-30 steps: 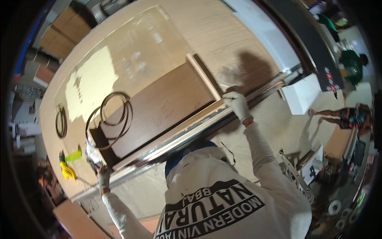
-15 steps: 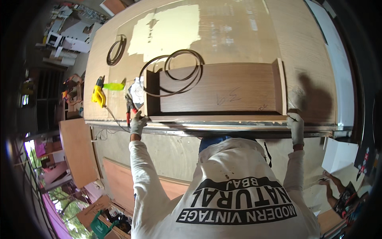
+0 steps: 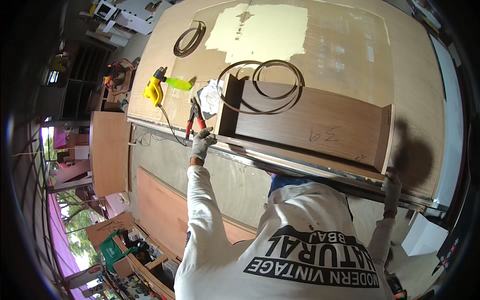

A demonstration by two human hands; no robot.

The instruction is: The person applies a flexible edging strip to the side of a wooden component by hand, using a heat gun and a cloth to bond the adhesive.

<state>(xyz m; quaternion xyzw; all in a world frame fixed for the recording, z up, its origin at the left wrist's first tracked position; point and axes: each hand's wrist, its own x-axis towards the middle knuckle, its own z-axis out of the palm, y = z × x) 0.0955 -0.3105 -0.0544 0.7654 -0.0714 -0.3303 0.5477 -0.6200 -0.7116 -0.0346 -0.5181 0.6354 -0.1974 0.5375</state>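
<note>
A shallow open wooden box [image 3: 320, 117] with brown wood-grain lining and pencil marks inside lies along the near edge of the workbench. At its near left corner, my left hand [image 3: 203, 144], in a grey work glove, has its fingers closed on the edge. My right hand [image 3: 391, 187], gloved too, grips the near right corner, its fingers partly hidden in shadow. A loose coil of dark edge banding [image 3: 285, 62] rests across the box's left end. Red-handled pliers [image 3: 195, 117] lie just beyond my left hand, beside a crumpled white cloth [image 3: 211, 97].
A yellow heat gun [image 3: 153, 90] with a cord sits left on the cardboard-covered bench [image 3: 345, 65], touching a bright green item [image 3: 178, 84]. Another dark coil [image 3: 190, 39] lies farther back. Boards [image 3: 110, 155] and a tool-filled crate [image 3: 145, 272] stand at left.
My view has turned left, so the bench and box appear tilted and shifted to the right. Both hands stay at the box's near corners.
</note>
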